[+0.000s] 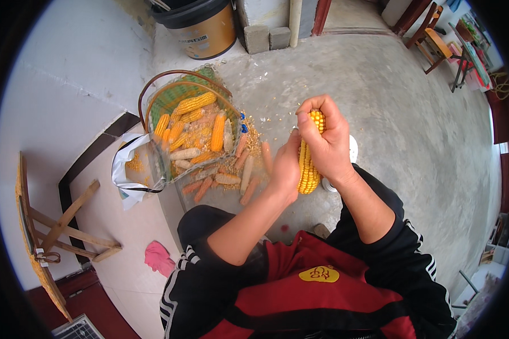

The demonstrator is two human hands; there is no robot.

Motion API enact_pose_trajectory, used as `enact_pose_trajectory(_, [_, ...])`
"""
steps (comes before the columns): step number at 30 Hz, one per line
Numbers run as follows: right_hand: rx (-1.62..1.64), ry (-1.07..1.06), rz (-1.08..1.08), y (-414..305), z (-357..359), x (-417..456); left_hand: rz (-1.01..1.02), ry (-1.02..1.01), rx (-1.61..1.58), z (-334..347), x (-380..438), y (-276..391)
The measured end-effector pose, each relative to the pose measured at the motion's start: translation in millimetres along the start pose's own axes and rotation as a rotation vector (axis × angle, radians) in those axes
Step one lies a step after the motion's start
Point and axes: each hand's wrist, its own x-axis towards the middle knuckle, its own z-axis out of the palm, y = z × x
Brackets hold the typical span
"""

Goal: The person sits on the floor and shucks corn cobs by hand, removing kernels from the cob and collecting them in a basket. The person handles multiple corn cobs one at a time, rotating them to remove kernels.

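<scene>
Both my hands grip one yellow ear of corn (309,174), held upright in front of me above the floor. My left hand (285,169) wraps the lower left side of the ear. Higher up, my right hand (325,135) closes round it, thumb and bent fingers near the kernels at the top. Left of my hands, a woven basket (165,95) with a brown handle holds several yellow ears, pale stripped cobs and loose kernels. More bare cobs (248,190) and scattered kernels (254,144) lie on the floor beside it.
A white bag (129,169) with some kernels stands against the basket. A large gold bucket (205,38) and grey blocks (256,39) are at the back. A pink cloth (159,257) and wooden folding legs (72,226) are at left, a wooden chair (434,42) far right.
</scene>
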Motion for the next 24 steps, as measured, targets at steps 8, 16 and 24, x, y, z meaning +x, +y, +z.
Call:
enact_pose_trajectory(8, [-0.022,-0.132,-0.008,1,0,-1,-0.058,-0.148,-0.067,-8,4,-2])
enact_pose_trajectory(16, [0.268,-0.061,0.253,-2,-12,12,-0.307,-0.217,-0.493,-18,15,-1])
enact_pose_trajectory(24, [0.166,0.131,0.297,1,-15,20,-0.146,-0.125,-0.115,0,-1,-4])
